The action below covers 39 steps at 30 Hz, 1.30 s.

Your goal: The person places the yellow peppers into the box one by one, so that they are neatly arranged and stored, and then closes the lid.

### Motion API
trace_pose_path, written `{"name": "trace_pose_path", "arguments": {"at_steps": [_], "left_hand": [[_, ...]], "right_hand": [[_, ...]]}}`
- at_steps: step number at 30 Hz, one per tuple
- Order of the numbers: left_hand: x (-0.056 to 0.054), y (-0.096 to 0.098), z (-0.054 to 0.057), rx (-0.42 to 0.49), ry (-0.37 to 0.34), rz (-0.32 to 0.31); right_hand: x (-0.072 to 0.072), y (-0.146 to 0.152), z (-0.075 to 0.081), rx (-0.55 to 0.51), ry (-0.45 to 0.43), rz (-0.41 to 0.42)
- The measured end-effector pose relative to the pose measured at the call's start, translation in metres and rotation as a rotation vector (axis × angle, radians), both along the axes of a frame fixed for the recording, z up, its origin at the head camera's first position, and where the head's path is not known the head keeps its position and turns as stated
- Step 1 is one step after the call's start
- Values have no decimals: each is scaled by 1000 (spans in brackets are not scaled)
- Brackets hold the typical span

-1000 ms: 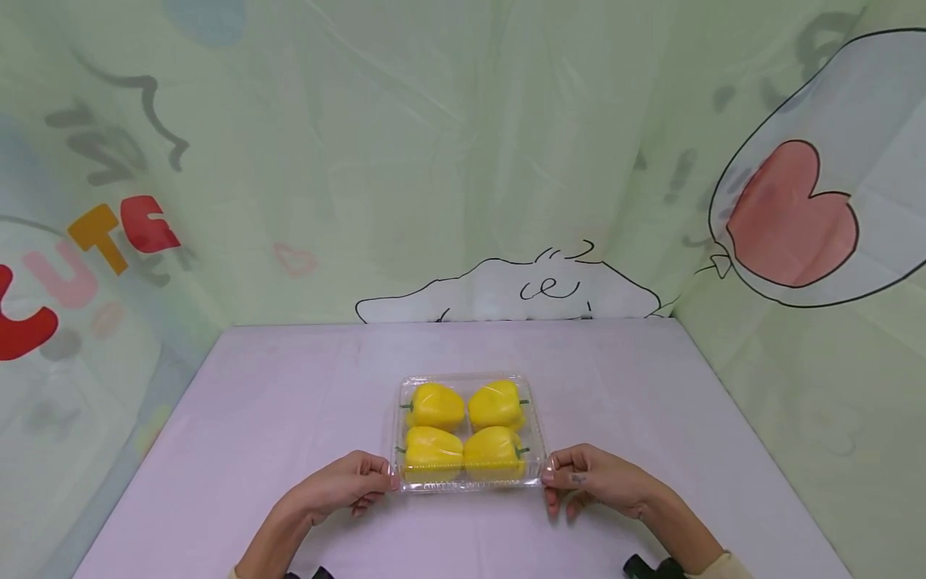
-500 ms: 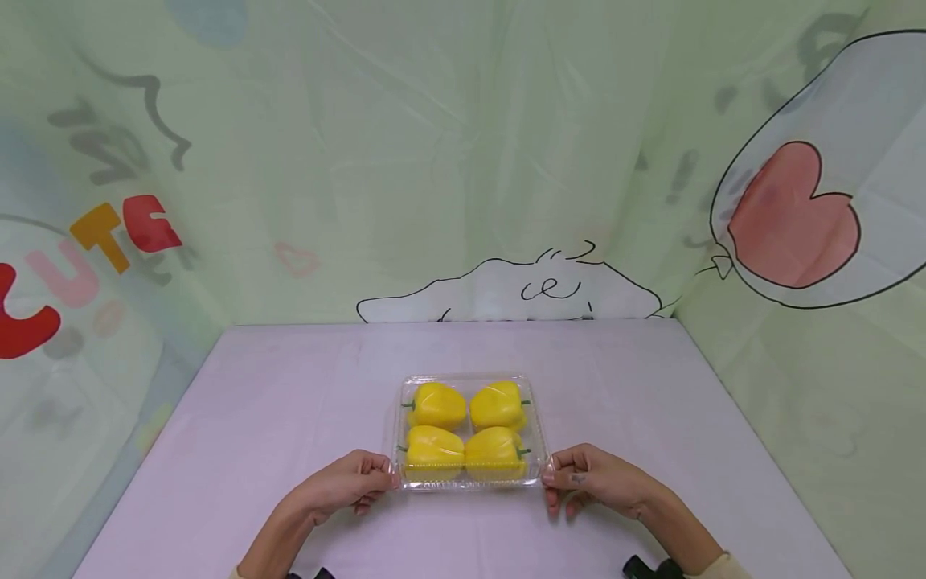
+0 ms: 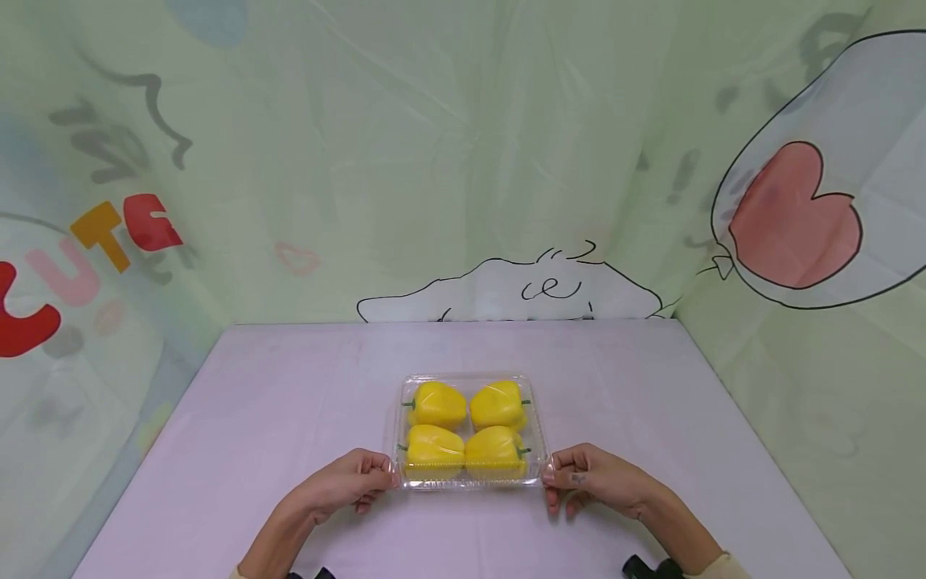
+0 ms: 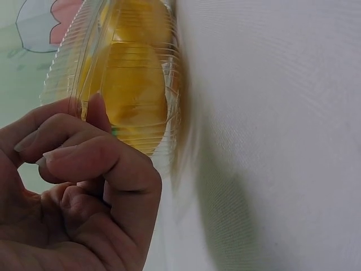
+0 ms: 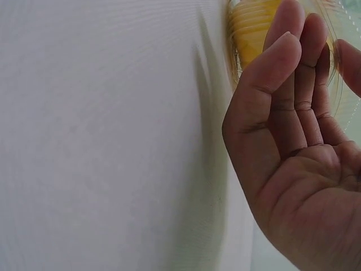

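A clear plastic clamshell box [image 3: 469, 485] sits on the table with its lid down. Several yellow bell peppers [image 3: 438, 404] with green stems show through it, in two rows. My left hand [image 3: 354, 482] pinches the box's near left corner between thumb and forefinger. In the left wrist view the rim passes between those fingertips, the other fingers curled below. At the near right corner my right hand [image 3: 596, 480] pinches the rim the same way, its remaining fingers extended loosely under it in the right wrist view.
A pale lilac cloth covers the table [image 3: 289, 386]. Light green printed curtains [image 3: 405, 161] enclose its back and both sides. Black wrist devices [image 3: 653, 567] show at the bottom edge beside the sleeves.
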<state>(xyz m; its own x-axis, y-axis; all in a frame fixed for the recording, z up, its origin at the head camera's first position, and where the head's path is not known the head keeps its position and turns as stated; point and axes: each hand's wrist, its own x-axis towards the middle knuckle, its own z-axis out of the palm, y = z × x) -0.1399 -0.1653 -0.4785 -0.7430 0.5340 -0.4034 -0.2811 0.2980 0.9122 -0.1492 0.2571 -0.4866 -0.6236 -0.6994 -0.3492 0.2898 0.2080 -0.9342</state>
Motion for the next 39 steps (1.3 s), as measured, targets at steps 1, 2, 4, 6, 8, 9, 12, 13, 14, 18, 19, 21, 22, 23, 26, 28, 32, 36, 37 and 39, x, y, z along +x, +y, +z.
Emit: {"name": "trace_pose_path", "arguments": {"at_steps": [1, 2, 4, 6, 8, 9, 12, 13, 14, 18, 19, 21, 22, 23, 26, 28, 32, 36, 37, 39], "left_hand": [[0, 0, 0, 2, 0, 0], [0, 0, 0, 4, 1, 0], [0, 0, 0, 7, 2, 1], [0, 0, 0, 7, 6, -1], [0, 0, 0, 7, 12, -1], [0, 0, 0, 7, 14, -1], [0, 0, -1, 8, 17, -3], [1, 0, -1, 9, 18, -4], [1, 0, -1, 11, 18, -6], [1, 0, 0, 14, 21, -8], [1, -1, 0, 13, 22, -7], [1, -1, 0, 12, 23, -4], [1, -1, -1, 12, 24, -3], [1, -1, -1, 11, 24, -1], [2, -1, -2, 11, 22, 4], [1, -1, -3, 12, 21, 6], [0, 0, -3, 13, 17, 10], [0, 1, -3, 8, 9, 8], [-1, 1, -3, 8, 4, 8], [-1, 0, -3, 9, -7, 8]], "right_hand": [[0, 0, 0, 0, 1, 0], [0, 0, 0, 1, 2, -1], [0, 0, 0, 2, 2, -2], [0, 0, -1, 4, 2, -3], [0, 0, -1, 5, 3, -3], [0, 0, -1, 5, 4, -3], [0, 0, -2, 3, 8, -2], [0, 0, -2, 3, 8, -2], [0, 0, -3, 2, 10, -2], [-1, 0, -3, -2, 8, -3], [-1, -1, -3, -2, 8, -3], [-1, -1, -3, -3, 6, -3], [0, -1, -3, -3, 7, -3], [0, -1, -3, -2, 8, -4], [0, -1, -3, -2, 7, -4], [0, -1, -3, -2, 8, -5], [0, 0, -3, 2, 10, -7], [0, 0, -3, 4, 11, -9], [0, 0, -3, 5, 11, -8], [0, 0, -3, 7, 11, -8]]}}
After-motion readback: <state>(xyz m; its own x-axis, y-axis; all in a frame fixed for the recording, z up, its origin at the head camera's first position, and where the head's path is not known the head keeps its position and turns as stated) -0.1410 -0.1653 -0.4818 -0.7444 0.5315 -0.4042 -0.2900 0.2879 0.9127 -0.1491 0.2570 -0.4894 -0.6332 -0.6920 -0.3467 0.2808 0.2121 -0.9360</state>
